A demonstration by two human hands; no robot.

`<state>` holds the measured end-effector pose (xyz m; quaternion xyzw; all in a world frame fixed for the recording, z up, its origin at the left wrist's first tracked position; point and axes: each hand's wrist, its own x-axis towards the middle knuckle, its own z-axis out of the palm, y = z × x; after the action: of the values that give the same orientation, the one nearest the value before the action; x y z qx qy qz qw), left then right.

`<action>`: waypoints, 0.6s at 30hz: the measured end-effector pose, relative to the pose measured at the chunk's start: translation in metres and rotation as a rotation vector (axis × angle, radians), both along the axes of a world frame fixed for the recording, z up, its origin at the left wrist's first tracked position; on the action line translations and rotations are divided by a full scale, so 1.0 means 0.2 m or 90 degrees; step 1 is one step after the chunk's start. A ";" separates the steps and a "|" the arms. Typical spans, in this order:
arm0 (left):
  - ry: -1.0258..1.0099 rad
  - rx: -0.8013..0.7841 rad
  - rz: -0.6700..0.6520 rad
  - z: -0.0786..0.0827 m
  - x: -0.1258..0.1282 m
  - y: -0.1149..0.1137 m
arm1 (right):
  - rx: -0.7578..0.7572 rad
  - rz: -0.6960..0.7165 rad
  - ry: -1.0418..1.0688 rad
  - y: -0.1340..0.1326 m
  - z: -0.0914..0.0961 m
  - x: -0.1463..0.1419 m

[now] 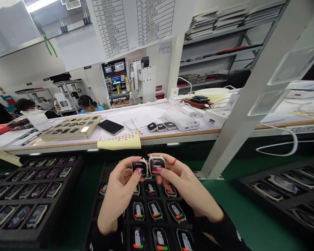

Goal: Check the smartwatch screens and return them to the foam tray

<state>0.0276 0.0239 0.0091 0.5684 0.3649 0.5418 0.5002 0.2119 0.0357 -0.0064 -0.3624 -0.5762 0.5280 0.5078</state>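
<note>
My left hand (122, 188) grips a smartwatch body (139, 168) with a dark screen, its thumb pressed on the glass. Beside it, my right hand (180, 179) holds a second smartwatch body (157, 164) with a light frame, the thumb on the lower screen. Both watches face me, close side by side; I cannot tell whether they touch. Under my hands lies a black foam tray (129, 223) with rows of watches, several showing lit screens with red and green bars, such as one watch (155, 210) near the middle.
Another foam tray of watches (49, 219) lies at left, and a further tray (274, 209) at right. A slanted metal post (232, 132) stands right of my hands. The raised shelf holds a phone (111, 127), a beige tray (91, 129) and a white power bank (181, 120). Two people sit beyond.
</note>
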 end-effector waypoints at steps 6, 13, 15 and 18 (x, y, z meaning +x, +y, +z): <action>0.018 0.006 0.017 -0.03 -0.01 0.02 | 0.004 0.014 0.024 0.01 -0.01 0.01; -0.047 -0.024 -0.065 0.02 0.00 -0.06 | -0.001 0.032 0.106 0.00 0.00 0.04; -0.100 -0.055 -0.203 0.01 -0.01 -0.13 | -0.020 0.047 0.134 0.00 -0.01 0.05; -0.110 -0.064 -0.274 -0.06 -0.05 -0.24 | -0.033 0.062 0.172 -0.02 0.00 0.06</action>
<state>0.0184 -0.0234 -0.0023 0.5593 0.2176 0.4503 0.6611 0.2235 0.0311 -0.0066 -0.2729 -0.5057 0.6104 0.5451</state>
